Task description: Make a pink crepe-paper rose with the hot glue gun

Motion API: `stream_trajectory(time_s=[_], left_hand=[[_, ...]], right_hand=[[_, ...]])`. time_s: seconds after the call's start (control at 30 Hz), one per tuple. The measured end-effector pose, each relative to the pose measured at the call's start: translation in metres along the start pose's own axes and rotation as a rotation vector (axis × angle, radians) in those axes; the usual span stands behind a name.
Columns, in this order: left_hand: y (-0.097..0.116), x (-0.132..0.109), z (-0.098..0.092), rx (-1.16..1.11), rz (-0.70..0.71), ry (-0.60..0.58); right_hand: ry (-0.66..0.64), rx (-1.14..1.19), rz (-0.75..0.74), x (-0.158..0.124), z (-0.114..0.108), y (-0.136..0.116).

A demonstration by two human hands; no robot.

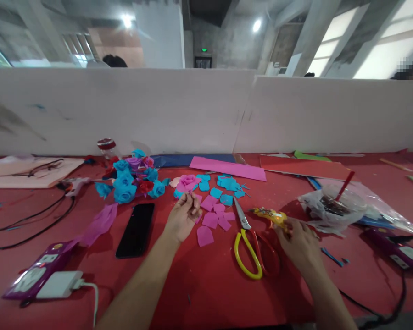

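Observation:
A pink paper rose [187, 183] stands upright above the table, its base pinched in the fingers of my left hand [185, 215]. My right hand [298, 240] is closed round a yellow glue gun [270, 215], whose nozzle points left. Loose pink paper petals [209, 220] lie just right of my left hand. Behind them are blue petals [227, 182]. Between my hands rest scissors [248, 247] with one yellow and one red handle, blades pointing away from me. A bunch of blue, red and purple paper flowers [125, 181] sits to the left.
A black phone [136, 230] lies left of my forearm. Purple power strips [41, 268] are at both sides, with cables. A plastic cup with a red straw [339, 199] stands in a bag at right. Pink paper strip [229, 168] and a white partition [141, 110] are behind.

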State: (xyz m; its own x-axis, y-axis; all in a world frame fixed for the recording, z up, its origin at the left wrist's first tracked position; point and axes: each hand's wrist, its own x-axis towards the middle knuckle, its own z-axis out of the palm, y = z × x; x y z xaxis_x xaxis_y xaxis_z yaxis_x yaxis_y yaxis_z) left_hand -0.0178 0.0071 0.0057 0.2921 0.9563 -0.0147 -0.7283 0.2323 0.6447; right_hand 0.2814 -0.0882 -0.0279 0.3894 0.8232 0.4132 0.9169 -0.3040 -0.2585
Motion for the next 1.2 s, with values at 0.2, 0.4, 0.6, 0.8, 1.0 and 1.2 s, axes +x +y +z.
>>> stream_trajectory(time_s=[0.2, 0.4, 0.6, 0.8, 1.0, 1.2], left_hand=[[0.004, 0.000, 0.003, 0.027, 0.021, 0.083], [0.009, 0.000, -0.001, 0.030, -0.001, 0.042], [0.016, -0.009, -0.002, 0.139, 0.042, -0.162], [0.016, -0.009, -0.009, 0.202, 0.057, -0.078], [0.025, -0.006, -0.006, 0.394, -0.126, -0.084], [0.011, 0.001, -0.015, 0.927, -0.324, 0.038]], right_hand=[[-0.212, -0.008, 0.062, 0.010, 0.017, 0.015], [-0.398, 0.062, 0.068, 0.017, 0.006, 0.024], [-0.358, 0.090, 0.185, 0.016, -0.003, 0.017], [-0.246, 0.503, 0.263, 0.000, -0.018, 0.004], [-0.445, 0.921, 0.264, -0.021, -0.056, -0.031], [-0.693, 0.802, 0.042, -0.028, -0.065, -0.070]])
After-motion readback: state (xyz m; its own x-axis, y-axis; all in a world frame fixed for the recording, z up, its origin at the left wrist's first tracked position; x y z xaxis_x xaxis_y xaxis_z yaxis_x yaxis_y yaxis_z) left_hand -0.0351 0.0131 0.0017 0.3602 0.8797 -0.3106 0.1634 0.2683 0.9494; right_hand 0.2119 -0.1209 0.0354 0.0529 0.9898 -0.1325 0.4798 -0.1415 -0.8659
